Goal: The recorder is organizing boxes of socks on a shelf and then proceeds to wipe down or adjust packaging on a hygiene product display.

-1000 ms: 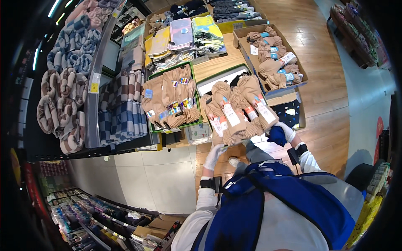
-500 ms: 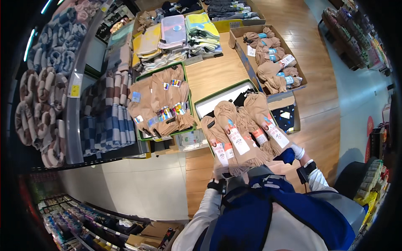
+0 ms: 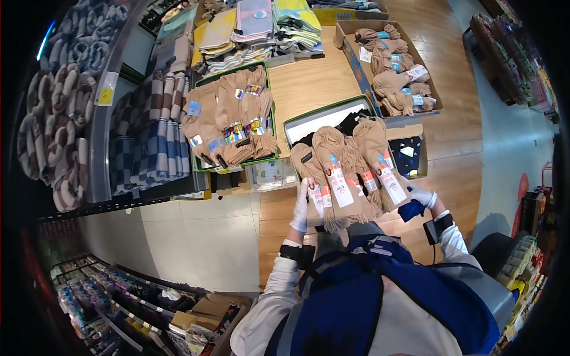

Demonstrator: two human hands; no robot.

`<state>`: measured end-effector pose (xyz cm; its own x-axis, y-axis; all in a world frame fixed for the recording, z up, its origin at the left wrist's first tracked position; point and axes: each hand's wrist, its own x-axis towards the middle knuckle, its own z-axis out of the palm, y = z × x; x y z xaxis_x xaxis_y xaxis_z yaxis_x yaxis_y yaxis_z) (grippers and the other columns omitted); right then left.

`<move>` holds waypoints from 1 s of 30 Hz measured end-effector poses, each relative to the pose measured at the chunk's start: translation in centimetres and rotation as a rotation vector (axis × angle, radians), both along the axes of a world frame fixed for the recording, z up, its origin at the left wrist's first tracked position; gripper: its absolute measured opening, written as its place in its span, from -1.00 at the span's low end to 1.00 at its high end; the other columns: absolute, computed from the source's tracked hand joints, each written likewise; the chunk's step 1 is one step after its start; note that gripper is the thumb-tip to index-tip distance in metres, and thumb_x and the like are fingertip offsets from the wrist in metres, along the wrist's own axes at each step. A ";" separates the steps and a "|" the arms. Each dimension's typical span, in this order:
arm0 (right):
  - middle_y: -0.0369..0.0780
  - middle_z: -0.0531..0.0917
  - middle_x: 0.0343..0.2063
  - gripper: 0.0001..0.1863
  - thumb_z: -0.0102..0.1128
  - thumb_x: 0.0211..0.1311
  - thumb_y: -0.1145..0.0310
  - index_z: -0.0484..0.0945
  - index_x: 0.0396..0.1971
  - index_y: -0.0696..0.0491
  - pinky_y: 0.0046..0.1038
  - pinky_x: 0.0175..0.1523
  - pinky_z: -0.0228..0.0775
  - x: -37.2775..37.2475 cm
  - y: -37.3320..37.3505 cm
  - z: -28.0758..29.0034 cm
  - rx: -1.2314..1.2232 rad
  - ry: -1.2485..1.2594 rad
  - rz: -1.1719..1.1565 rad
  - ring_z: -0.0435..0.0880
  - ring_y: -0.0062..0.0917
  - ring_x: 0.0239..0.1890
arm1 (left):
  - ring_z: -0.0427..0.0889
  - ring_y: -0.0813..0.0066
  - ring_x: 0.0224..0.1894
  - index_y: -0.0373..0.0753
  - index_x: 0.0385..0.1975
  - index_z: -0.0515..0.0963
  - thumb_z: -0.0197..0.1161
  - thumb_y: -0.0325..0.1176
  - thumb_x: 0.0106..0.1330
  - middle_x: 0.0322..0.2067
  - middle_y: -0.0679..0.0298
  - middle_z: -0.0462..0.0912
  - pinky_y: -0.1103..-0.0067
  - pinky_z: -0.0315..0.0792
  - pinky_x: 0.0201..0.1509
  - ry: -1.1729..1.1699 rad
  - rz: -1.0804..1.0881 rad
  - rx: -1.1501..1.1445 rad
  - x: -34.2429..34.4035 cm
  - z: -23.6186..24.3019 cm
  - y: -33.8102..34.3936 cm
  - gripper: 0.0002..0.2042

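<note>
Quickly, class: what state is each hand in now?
Left hand: at the left side of the sock box; closure unclear.
Right hand: at its right side; closure unclear.

Green-rimmed box [image 3: 314,123]: right here in front of me, I've got it from both sides, pale inside showing at the far end!
Tan socks [image 3: 328,142]: bundles side by side, lengthwise toward me, white-and-orange bands round them.
Black cloth [image 3: 354,121]: peeking out behind the tan.

Wooden table [image 3: 317,77] (pale) beneath sock boxes [image 3: 354,62]
</note>
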<state>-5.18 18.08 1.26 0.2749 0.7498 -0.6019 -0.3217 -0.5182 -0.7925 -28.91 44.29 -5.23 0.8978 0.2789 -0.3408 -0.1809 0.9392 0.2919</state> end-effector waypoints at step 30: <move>-0.24 0.49 -0.31 -0.61 0.00 0.00 0.34 0.29 -0.12 0.12 -0.56 -0.21 0.41 14.0 -2.8 5.2 0.311 0.096 -0.710 0.51 -0.57 -0.33 | 0.41 0.54 -0.19 -0.29 -0.12 0.36 -0.25 0.06 0.23 -0.25 0.20 0.48 0.65 0.25 -0.10 0.411 -0.381 0.871 33.3 14.6 3.6 -0.48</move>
